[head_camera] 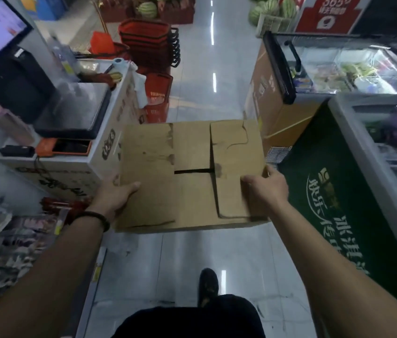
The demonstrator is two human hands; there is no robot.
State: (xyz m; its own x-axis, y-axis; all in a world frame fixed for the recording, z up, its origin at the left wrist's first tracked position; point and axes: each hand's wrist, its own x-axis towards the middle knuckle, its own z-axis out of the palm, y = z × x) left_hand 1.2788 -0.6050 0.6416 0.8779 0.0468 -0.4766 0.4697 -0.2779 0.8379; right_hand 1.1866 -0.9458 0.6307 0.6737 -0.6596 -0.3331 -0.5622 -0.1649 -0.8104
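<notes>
A brown cardboard box [192, 152] with folded, interlocked top flaps is carried in the air in front of me, above a shiny tiled aisle. My left hand [115, 193] grips its left near edge, thumb on top and fingers hidden under the side. At the right near corner, my right hand [267, 189] holds the box, fingers curled over the top flap. A dark bead bracelet circles my left wrist. One dark shoe shows on the floor below.
A checkout counter [109, 142] with a scale, a screen and a scanner stands close on the left. Stacked red baskets [151, 42] sit beyond it. A green-sided freezer [334, 191] and a glass-topped chest freezer [339, 67] line the right. Watermelons [273, 8] lie at the far end.
</notes>
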